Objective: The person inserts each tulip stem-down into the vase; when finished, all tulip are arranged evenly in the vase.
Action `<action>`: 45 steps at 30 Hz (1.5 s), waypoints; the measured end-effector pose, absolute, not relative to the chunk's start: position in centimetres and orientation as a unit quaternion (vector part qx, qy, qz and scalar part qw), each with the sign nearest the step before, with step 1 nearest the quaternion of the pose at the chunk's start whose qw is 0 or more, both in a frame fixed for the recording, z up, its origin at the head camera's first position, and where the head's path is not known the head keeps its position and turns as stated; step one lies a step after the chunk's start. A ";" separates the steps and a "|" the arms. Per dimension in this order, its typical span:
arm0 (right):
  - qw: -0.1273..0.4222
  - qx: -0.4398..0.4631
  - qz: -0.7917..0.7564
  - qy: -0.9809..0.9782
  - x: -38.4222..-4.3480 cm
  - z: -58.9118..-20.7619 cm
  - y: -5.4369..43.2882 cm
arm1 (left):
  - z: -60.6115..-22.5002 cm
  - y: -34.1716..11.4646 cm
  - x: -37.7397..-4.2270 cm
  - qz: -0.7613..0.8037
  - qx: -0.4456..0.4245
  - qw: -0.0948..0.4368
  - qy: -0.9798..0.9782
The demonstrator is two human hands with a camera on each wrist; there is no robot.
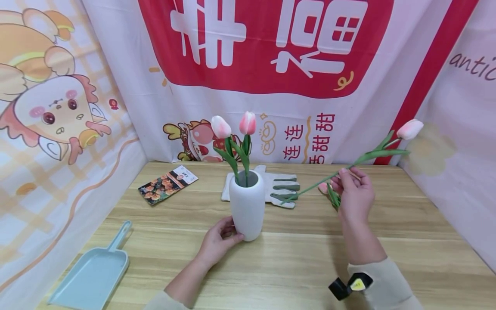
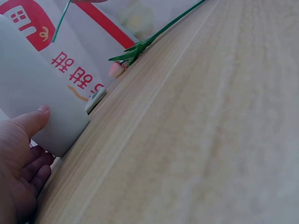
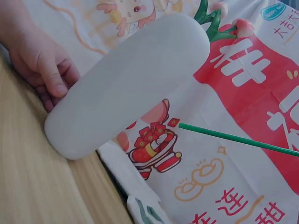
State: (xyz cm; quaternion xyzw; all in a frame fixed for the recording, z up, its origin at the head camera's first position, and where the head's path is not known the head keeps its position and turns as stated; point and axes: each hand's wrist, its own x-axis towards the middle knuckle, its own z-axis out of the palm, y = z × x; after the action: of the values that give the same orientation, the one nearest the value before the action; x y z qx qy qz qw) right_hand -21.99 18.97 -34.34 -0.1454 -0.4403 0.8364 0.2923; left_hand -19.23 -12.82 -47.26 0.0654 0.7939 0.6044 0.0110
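A white vase (image 1: 248, 211) stands upright on the wooden table with two pink tulips (image 1: 248, 123) in it. Low on its left side, my left hand (image 1: 218, 242) holds the vase between thumb and curled fingers. My right hand (image 1: 357, 193), off to the right, pinches a third tulip (image 1: 409, 129) by its green stem. That bloom points up and right, while the stem's bare end slants down toward the vase. In the right wrist view the stem (image 3: 238, 137) is in front of the backdrop, apart from the vase (image 3: 126, 88); the right hand is out of that view.
Behind the vase lies a pair of white and green gloves (image 1: 280, 183). Another tulip (image 1: 334, 197) rests on the table beyond my right hand. A flower-printed packet (image 1: 166, 185) lies at the back left, and a light blue dustpan (image 1: 91, 275) at the front left. Printed cloth hangs around the table.
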 end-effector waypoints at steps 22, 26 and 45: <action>0.280 -0.142 0.869 -0.383 -21.9 -30.0 17.9 | -47.4 -12.9 -19.3 0.602 0.069 0.007 0.795; 0.275 -0.135 0.874 -0.377 -21.8 -29.0 17.5 | -47.4 -12.9 -19.3 0.602 0.069 0.008 0.796; 0.260 -0.057 0.862 -0.432 -22.5 -28.9 12.4 | -47.4 -12.9 -19.3 0.599 0.069 0.008 0.798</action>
State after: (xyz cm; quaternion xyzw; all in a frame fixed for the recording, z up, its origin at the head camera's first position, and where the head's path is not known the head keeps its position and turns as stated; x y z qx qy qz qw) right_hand -22.45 12.40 -28.89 -0.0573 -0.4318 0.8617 0.2602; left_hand -19.34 -12.89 -47.41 0.0685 0.7976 0.5992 0.0078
